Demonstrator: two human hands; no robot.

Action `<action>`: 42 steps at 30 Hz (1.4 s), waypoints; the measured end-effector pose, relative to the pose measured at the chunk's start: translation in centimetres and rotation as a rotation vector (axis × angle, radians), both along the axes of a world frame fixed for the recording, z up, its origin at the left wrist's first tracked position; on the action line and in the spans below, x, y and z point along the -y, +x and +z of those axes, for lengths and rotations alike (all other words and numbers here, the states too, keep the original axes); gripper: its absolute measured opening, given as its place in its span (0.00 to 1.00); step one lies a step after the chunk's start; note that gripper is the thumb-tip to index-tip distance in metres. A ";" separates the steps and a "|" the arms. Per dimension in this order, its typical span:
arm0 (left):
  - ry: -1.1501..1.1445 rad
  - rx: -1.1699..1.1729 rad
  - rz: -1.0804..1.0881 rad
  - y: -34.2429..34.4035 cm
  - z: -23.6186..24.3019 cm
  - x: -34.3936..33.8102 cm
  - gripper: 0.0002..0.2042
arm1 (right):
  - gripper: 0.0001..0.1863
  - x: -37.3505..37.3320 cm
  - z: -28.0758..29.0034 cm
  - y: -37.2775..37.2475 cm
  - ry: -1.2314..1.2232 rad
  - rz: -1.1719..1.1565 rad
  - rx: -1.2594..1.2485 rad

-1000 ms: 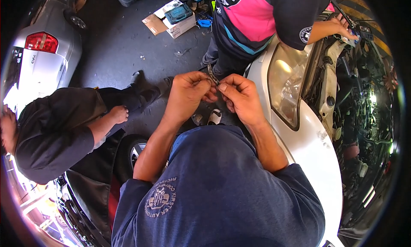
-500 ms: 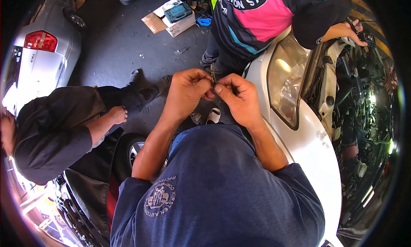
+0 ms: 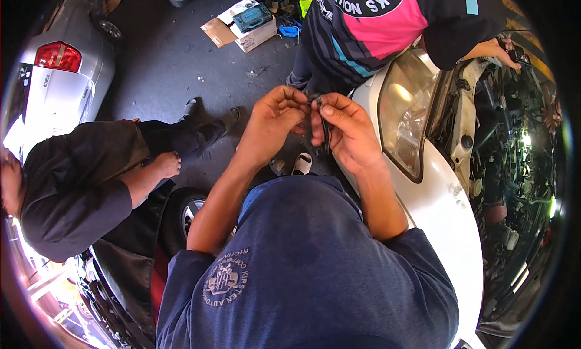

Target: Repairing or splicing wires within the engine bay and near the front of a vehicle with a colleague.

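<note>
My left hand (image 3: 272,126) and my right hand (image 3: 345,131) are raised together in front of my chest, over the corner of a white car. Both pinch a small dark part (image 3: 322,120) between their fingertips; a thin dark strip of it hangs down past my right thumb. What the part is cannot be made out. My blue shirt fills the lower middle of the view.
The white car (image 3: 436,191) with its headlight (image 3: 402,116) and open engine bay (image 3: 520,143) lies at the right. A person in a black and pink shirt (image 3: 387,22) leans over it. Another person in dark clothes (image 3: 85,179) bends at the left. A cardboard box (image 3: 245,25) sits on the floor.
My two hands have stayed together on the small part, shifting slightly right and up. The person in the pink shirt has moved a little further along the engine bay.
</note>
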State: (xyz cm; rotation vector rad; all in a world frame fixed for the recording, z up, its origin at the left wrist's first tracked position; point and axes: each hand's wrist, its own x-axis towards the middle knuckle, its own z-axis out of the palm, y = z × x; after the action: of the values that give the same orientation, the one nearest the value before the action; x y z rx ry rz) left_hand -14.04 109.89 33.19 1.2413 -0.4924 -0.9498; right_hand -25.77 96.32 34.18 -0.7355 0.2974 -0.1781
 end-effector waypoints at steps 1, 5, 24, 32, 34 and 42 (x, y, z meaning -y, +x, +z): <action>-0.065 -0.064 -0.008 -0.3 -0.2 0.1 0.12 | 0.06 0.0 0.0 0.2 0.054 -0.048 0.016; -0.124 -0.196 -0.202 -1.5 -0.8 0.0 0.19 | 0.05 0.9 0.2 0.7 0.163 -0.147 0.061; -0.080 -0.425 -0.163 -1.0 1.3 -2.3 0.13 | 0.09 -0.4 -0.2 0.1 -0.068 -0.106 -0.001; -0.049 -0.396 -0.148 -1.4 1.9 -2.5 0.12 | 0.06 -0.7 -0.7 -0.1 -0.110 -0.128 -0.005; 0.009 -0.324 -0.113 -1.6 1.8 -2.7 0.11 | 0.06 -0.5 -0.8 0.0 -0.117 -0.154 0.006; 0.058 -0.180 -0.120 -1.6 1.0 -2.8 0.07 | 0.07 -0.3 -0.3 0.2 -0.144 -0.290 0.008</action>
State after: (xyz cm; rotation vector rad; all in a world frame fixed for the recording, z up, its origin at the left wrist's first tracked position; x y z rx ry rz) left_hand -15.65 112.68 34.15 1.1754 -0.4031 -1.1734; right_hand -25.60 96.57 33.88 -0.8323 0.3864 -0.4807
